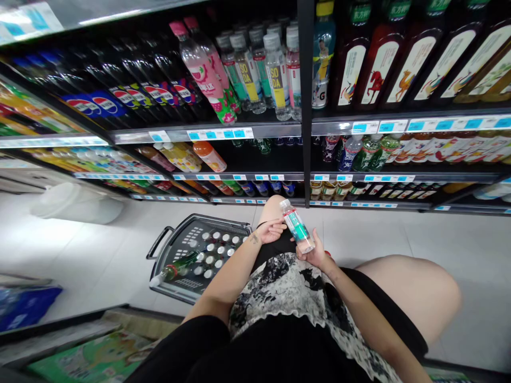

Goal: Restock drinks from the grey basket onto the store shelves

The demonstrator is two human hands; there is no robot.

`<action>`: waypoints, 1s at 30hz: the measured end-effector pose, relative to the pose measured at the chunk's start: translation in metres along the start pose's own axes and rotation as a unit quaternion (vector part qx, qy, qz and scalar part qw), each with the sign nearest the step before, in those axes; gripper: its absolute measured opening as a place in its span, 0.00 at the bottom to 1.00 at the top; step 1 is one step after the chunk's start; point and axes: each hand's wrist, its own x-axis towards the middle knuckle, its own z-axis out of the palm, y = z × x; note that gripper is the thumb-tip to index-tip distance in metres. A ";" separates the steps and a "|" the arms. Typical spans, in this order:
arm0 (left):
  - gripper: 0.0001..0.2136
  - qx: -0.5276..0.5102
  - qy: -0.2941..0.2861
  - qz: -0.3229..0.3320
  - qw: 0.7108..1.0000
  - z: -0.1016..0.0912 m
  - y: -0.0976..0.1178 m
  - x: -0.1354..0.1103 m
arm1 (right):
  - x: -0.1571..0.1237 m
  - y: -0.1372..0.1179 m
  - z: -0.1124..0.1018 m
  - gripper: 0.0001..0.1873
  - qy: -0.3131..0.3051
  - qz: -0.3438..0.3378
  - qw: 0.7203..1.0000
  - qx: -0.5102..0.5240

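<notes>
A clear plastic bottle [297, 230] with a white cap and a green, red and white label is tilted over my lap, its cap pointing away from me. My right hand [314, 253] is shut around its lower part. On the left side, my left hand [272, 230] has loosely bent fingers and holds nothing that I can see. Its fingertips are close to the bottle's upper part; whether they touch it I cannot tell. A grey shopping basket [179, 234] stands by my left arm, with several white-capped bottles [217, 249] upright in it and a green bottle [181, 266] lying among them.
Drink shelves [275, 130] run across in front, with cola bottles [131, 90], soda water bottles [275, 80] and dark tea bottles [407, 69]. A whitish bin [75, 202] stands at the left on the tiled floor. My bent knees flank the bottle. A green package [96, 356] lies at lower left.
</notes>
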 end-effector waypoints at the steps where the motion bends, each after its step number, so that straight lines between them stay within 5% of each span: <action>1: 0.13 0.000 -0.001 0.001 1.000 0.000 0.000 0.000 | 0.000 0.000 0.000 0.54 -0.001 0.002 1.000 0.000; 7: 0.17 0.015 0.024 0.010 1.000 -0.003 0.002 0.001 | -0.004 0.000 0.008 0.50 0.012 -0.032 0.995 -0.093; 12: 0.18 0.039 -0.005 0.000 0.999 -0.021 0.009 -0.001 | -0.010 -0.001 0.024 0.35 0.077 -0.114 0.958 -0.252; 17: 0.16 0.082 -0.082 -0.037 0.993 -0.027 0.013 -0.002 | -0.022 -0.014 0.038 0.28 0.250 -0.199 0.811 -0.490; 21: 0.18 0.157 -0.122 -0.081 0.977 -0.027 0.013 -0.001 | -0.044 -0.035 0.048 0.27 0.260 -0.176 0.718 -0.621; 23: 0.23 0.224 -0.120 -0.115 0.960 -0.027 0.009 0.001 | -0.055 -0.046 0.046 0.28 0.235 -0.165 0.698 -0.656; 26: 0.34 0.322 -0.084 -0.111 0.937 -0.019 -0.008 0.007 | -0.063 -0.055 0.028 0.26 0.158 -0.169 0.776 -0.586; 28: 0.36 0.348 -0.030 -0.030 0.937 -0.009 -0.023 0.016 | -0.058 -0.053 0.009 0.27 0.111 -0.172 0.852 -0.482; 30: 0.32 0.354 0.035 0.056 0.933 0.002 -0.038 0.027 | -0.046 -0.045 -0.010 0.33 0.103 -0.140 0.898 -0.405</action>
